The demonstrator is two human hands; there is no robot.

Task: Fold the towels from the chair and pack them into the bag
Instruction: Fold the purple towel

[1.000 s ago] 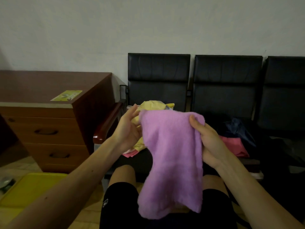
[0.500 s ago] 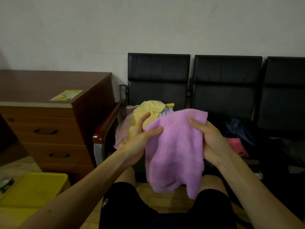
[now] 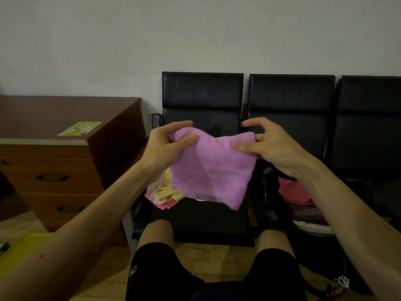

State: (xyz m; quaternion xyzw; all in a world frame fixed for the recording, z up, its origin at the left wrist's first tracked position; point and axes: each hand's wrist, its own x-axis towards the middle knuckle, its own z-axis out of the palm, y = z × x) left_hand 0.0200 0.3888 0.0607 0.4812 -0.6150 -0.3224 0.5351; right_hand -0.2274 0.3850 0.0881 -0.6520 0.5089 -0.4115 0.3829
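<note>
A purple towel (image 3: 211,168) hangs folded in the air in front of the black chairs. My left hand (image 3: 167,146) pinches its upper left corner between thumb and fingers. My right hand (image 3: 269,146) pinches the upper right corner, the other fingers spread loosely. Behind the towel, a heap of yellow and pink towels (image 3: 165,193) lies on the left chair's seat (image 3: 206,216). A dark bag (image 3: 271,198) stands on the middle chair, holding a pink towel (image 3: 293,192).
A wooden drawer cabinet (image 3: 54,161) stands to the left of the chairs, with a yellow sticker (image 3: 80,128) on top. A yellow tray (image 3: 23,244) lies on the floor at the lower left. My knees in black shorts (image 3: 156,266) are just before the seat.
Both hands have risen and drawn apart, so the towel now hangs shorter and stretched between its two top corners. The left hand shifted from the towel's side to its upper left corner.
</note>
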